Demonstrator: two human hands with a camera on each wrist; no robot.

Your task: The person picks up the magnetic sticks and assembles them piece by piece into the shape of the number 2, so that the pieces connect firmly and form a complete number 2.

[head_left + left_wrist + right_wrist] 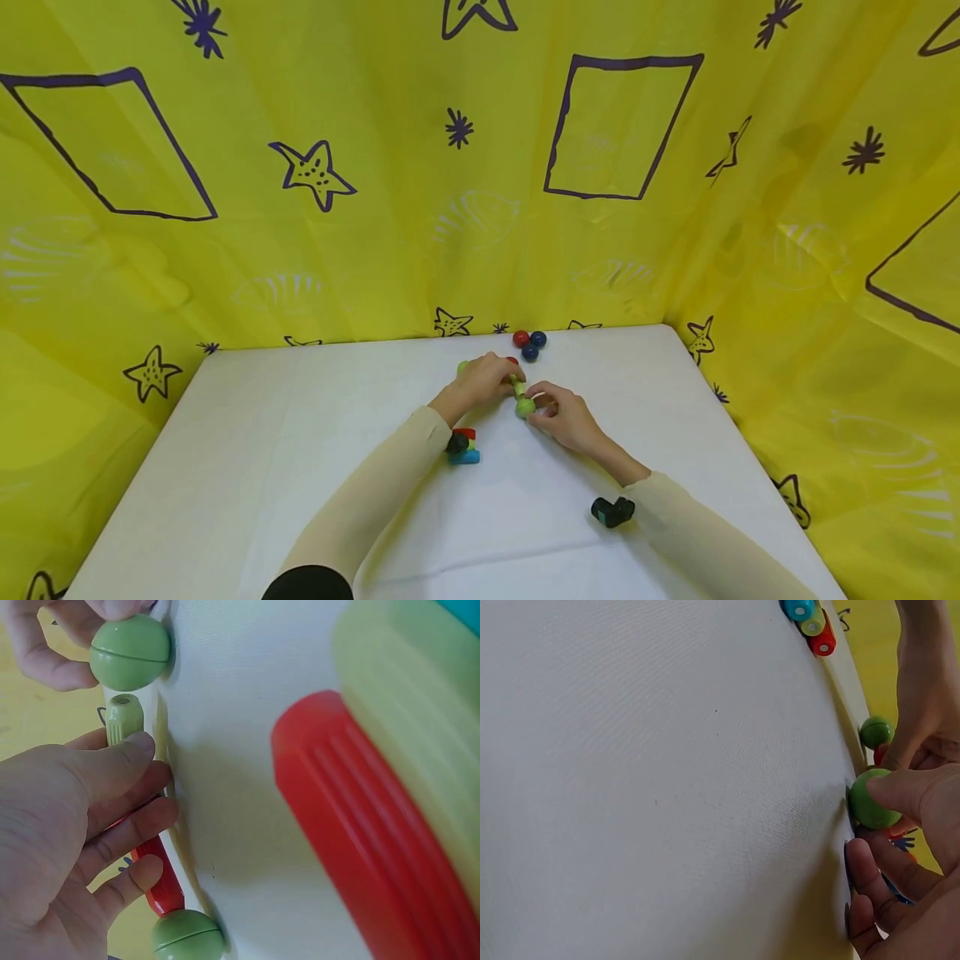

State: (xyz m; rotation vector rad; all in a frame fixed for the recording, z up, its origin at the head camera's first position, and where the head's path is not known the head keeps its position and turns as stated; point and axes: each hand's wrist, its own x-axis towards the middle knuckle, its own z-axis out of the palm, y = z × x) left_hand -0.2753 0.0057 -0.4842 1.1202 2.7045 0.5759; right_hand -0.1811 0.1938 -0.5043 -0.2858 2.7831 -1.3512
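My left hand (483, 381) pinches a light green ribbed stick (124, 718) between thumb and fingers. A hole shows in the stick's end. My right hand (572, 422) grips a green ball (525, 407) with thumb and fingertips. In the left wrist view, the ball is close to the stick's holed end, with a narrow gap between them. Behind the left hand's fingers is a red stick (163, 881), partly hidden, with another green ball (187, 936) at its end. That ball also shows beside the left hand in the right wrist view.
Red (824, 640), light green (812, 624) and blue (799, 608) sticks lie side by side near my left wrist. Past the hands, a red ball (521, 339) and two dark blue balls (537, 339) sit near the white table's back edge. Yellow patterned curtain (390, 250) surrounds the table.
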